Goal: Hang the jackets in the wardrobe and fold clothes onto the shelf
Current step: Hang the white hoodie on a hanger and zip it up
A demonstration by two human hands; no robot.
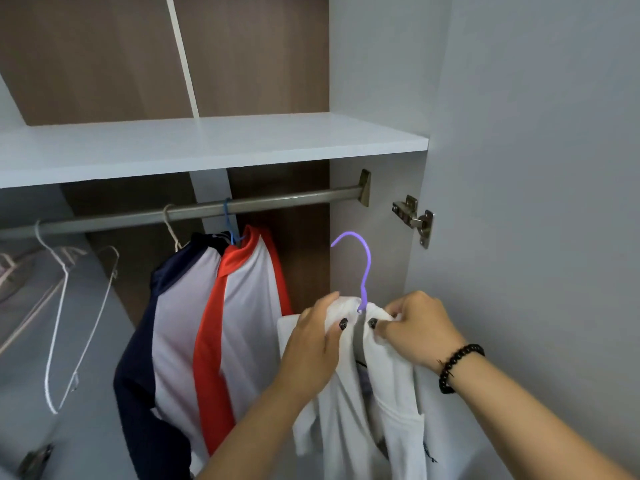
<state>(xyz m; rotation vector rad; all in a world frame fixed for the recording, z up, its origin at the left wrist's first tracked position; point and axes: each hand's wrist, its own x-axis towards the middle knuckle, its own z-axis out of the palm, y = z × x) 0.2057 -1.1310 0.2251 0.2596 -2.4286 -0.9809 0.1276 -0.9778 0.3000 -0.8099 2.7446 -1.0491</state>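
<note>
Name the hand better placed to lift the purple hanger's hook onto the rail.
Probably the right hand: it grips the white jacket beside the purple hanger, below the rail's free end. Left hand can steady the collar.

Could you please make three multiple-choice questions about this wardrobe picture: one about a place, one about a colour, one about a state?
1. Where is the purple hanger's hook?
A. On the rail
B. Below the rail, not yet on it
C. On the shelf

2. What colour is the stripe on the jacket nearest the white garment?
A. Red
B. Green
C. Yellow

3. What are the two hands doing?
A. Both hang empty
B. Only one touches cloth
C. Both hold the white garment at its collar

Answers:
1. B: the hook stands free in the air, under the rail.
2. A: the red-striped jacket hangs beside the white garment.
3. C: the left hand and the right hand each have a grip on the collar, either side of the hook.
</note>
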